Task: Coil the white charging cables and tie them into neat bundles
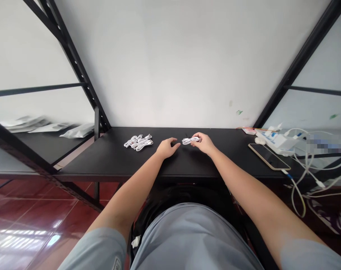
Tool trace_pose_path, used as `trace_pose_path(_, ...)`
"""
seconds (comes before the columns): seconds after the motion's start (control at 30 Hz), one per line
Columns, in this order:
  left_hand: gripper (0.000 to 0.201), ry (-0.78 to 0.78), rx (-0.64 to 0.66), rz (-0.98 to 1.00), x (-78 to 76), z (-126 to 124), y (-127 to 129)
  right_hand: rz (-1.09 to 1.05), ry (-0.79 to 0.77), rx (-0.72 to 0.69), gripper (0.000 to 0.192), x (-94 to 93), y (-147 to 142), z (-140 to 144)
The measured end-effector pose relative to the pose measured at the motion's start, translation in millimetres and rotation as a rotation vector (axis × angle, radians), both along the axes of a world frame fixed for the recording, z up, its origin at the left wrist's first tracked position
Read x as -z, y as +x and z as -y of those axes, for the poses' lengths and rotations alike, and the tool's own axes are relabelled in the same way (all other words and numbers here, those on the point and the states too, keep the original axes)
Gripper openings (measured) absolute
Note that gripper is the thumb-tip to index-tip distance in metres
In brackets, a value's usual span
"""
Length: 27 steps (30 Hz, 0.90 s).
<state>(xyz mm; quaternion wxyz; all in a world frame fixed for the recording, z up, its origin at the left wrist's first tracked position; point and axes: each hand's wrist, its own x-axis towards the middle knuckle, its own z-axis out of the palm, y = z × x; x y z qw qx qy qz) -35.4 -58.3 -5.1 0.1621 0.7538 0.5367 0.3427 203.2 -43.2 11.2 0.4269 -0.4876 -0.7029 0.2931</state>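
My right hand (204, 143) pinches a coiled white cable (190, 140) just above the black shelf top (170, 165). A thin dark strand sticks up behind the coil. To the left of it, my left hand (167, 147) holds nothing, its thumb and fingers apart and facing the cable. Farther left, a small pile of coiled white cables (138, 142) lies on the shelf top.
A phone (268, 156) lies at the right with a charging lead plugged in. Beside it are a white power strip (283, 141) and tangled white leads (307, 168). Black metal uprights (72, 60) frame the shelf. Flat plastic bags (77, 130) lie on the neighbouring left shelf.
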Motion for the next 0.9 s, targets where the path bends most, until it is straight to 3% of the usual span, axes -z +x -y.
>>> trace_pose_path(0.17, 0.041, 0.067, 0.156, 0.216, -1.1, 1, 9, -0.136, -0.062, -0.103, 0.025, 11.3, -15, 5)
trace_pose_path(0.3, 0.037, 0.086, 0.158, 0.263, -3.3, -1, 12, -0.116, -0.062, -0.099, 0.026, 13.4, -16, 8)
trace_pose_path(0.6, 0.032, 0.112, 0.137, 0.1, -17.8, -7, 32, 0.011, -0.012, -0.06, 0.031, 14.7, -10, 10)
trace_pose_path(0.7, 0.02, 0.198, 0.131, 0.012, -15.3, -3, 33, 0.064, 0.058, -0.026, 0.028, 14.4, -8, 10)
trace_pose_path(0.9, 0.015, 0.312, 0.17, -0.044, -6.6, 4, 28, 0.163, 0.209, 0.027, 0.02, 16.0, -7, 11)
